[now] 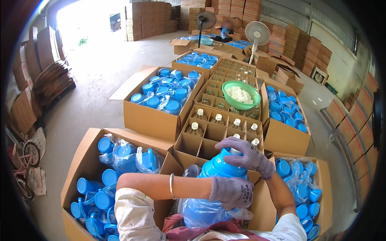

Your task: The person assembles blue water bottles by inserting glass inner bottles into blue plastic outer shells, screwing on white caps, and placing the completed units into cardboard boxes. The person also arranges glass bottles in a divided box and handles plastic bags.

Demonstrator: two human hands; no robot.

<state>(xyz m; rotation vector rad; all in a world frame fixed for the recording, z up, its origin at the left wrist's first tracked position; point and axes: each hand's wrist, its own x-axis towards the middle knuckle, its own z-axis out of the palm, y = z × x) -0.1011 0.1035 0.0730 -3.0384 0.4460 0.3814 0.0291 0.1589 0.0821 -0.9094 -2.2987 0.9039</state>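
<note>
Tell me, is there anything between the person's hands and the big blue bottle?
Nothing visible. The right hand rests on the blue bottle's top, and the left hand grips its side, through the clear plastic wrap.

Large blue plastic jug (219, 168), upright in the lap, just in front of the divided carton. Rounded glossy shoulders, body wrapped in a clear plastic bag (201, 213) crumpled around the lower half. White cap (234, 150) at the neck, mostly hidden under the right hand (245, 154), gloved in grey-purple knit, palm down over the top. Left hand (231, 192), same kind of glove, pressed against the jug's front side over the bag.
</note>
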